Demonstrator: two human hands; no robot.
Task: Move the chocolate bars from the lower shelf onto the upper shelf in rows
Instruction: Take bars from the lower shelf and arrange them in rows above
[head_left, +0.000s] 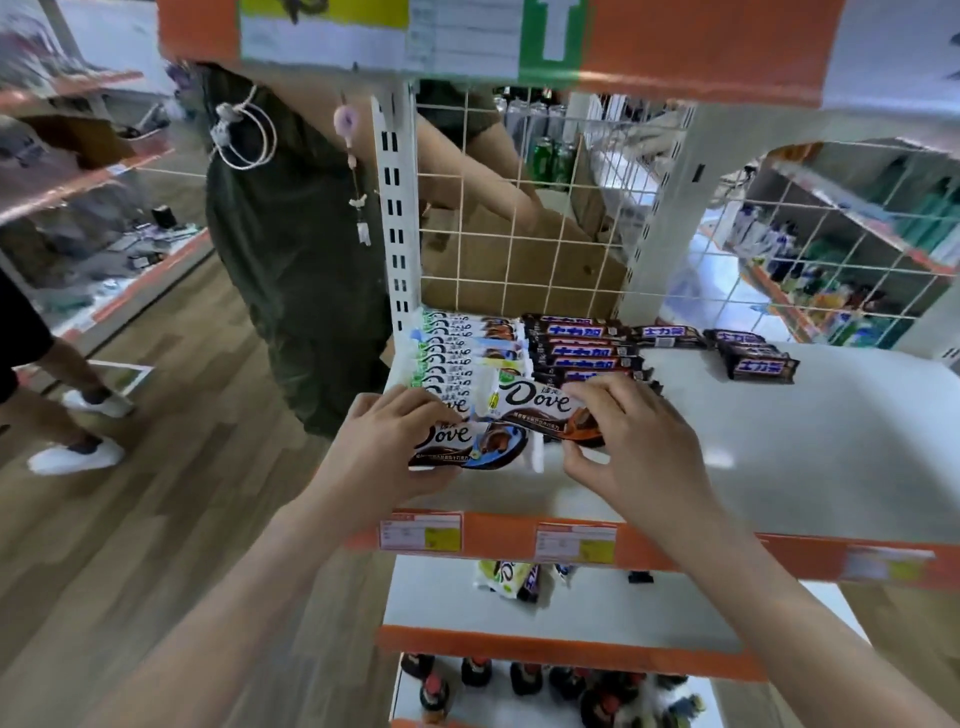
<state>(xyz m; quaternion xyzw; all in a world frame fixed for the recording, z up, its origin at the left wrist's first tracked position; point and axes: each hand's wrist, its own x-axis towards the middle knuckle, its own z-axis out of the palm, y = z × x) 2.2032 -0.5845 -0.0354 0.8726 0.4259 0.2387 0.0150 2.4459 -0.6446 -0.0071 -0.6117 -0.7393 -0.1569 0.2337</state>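
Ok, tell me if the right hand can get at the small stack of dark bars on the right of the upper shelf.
Probably yes. The right hand grips a Dove bar, so it must let go first. Bare white upper shelf lies between it and the small stack of dark bars, with nothing in the way.

Clearly a small shop. White metal shelves (779, 441) edged in orange strips, with price labels (421, 531) stuck along the front. Chocolate bars (467, 353) laid out in neat rows for sale, dark bottles (524, 678) lined up on a lower level. Wire mesh backing (519, 208), more stocked shelving (841, 249) behind it, green cans (550, 156) beyond. Wooden floor (156, 519) running down the aisle.
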